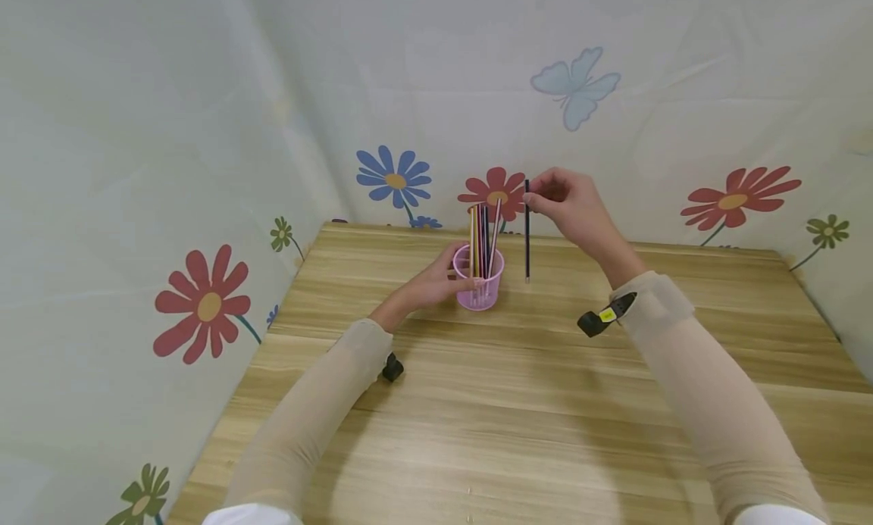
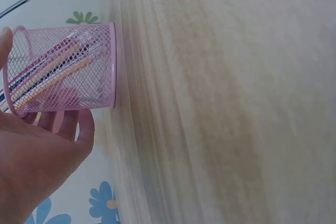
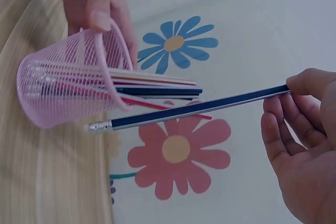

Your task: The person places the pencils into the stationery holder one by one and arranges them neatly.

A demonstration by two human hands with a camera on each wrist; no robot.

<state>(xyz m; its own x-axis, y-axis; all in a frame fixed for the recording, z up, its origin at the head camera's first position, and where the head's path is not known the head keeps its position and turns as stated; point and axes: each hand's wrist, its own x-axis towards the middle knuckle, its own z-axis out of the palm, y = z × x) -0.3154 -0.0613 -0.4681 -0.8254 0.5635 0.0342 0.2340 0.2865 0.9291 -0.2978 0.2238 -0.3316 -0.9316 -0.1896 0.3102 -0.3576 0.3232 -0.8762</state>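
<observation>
A pink mesh cup (image 1: 480,281) (image 2: 68,69) (image 3: 68,85) stands on the wooden table (image 1: 532,404), holding several coloured pencils (image 1: 483,237) (image 3: 152,86). My left hand (image 1: 436,281) (image 2: 37,161) (image 3: 94,3) grips the cup from its left side, thumb at the rim. My right hand (image 1: 569,203) (image 3: 304,145) is raised to the right of the cup and pinches the top of a dark blue pencil (image 1: 527,229) (image 3: 194,109). That pencil hangs upright, its silver ferrule end pointing down just above the table, beside the cup and outside it.
A flowered cloth wall (image 1: 409,93) closes the table at the back and on both sides. Bare wood (image 2: 236,103) stretches toward the near edge in front of the cup. A small black wrist device (image 1: 392,367) lies near the left forearm.
</observation>
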